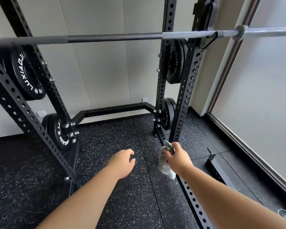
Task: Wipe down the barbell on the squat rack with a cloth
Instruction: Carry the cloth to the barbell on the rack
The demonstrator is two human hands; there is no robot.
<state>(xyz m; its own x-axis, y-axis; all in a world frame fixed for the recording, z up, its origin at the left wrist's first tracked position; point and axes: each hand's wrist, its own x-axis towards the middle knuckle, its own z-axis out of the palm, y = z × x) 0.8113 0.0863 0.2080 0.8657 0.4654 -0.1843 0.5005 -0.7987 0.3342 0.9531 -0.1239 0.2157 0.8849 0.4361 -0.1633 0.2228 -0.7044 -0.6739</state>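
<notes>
The barbell [116, 38] lies level across the black squat rack [182, 103], high in the view, its right sleeve [269, 32] sticking out past the right upright. My right hand [178, 157] is held low, well under the bar, with a crumpled grey cloth [166, 164] gripped in it; part of the cloth hangs below the fist. My left hand [122, 162] hovers beside it over the floor, fingers curled inward, and nothing shows in it. Neither hand touches the bar.
Black weight plates [26, 71] hang on pegs on the left uprights, more plates [173, 61] on the right ones. Speckled rubber flooring [122, 204] lies below. A wall stands behind the rack, a window [262, 96] to the right. The rack's base rail [193, 200] runs under my right arm.
</notes>
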